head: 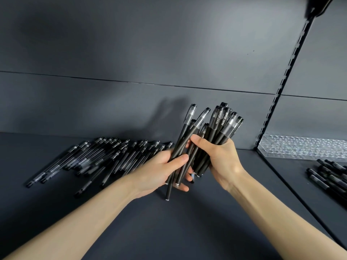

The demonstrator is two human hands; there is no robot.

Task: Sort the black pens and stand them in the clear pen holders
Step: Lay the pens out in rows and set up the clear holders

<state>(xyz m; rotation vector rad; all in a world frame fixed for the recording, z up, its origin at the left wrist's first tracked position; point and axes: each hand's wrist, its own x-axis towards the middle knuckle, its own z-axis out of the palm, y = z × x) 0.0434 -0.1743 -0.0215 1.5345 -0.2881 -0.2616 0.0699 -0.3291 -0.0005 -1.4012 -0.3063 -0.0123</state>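
Near: dark grey shelf surface [169, 231], open room. Above it, left hand [159, 171] curls round two matte black pens [183, 136]. The right hand [219, 156] grips a bundle of black capped pens [223, 124] — long axes near upright, caps up, leaning right. Beyond, left: loose black pens [105, 158] lie flat. Far right — clear acrylic pen holder [304, 149].

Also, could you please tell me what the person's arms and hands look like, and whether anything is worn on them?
The left hand and right hand wear no gloves, and no ring, watch or bracelet shows on either. The left forearm and right forearm are uncovered down to the picture's lower edge. No sleeve is in view.
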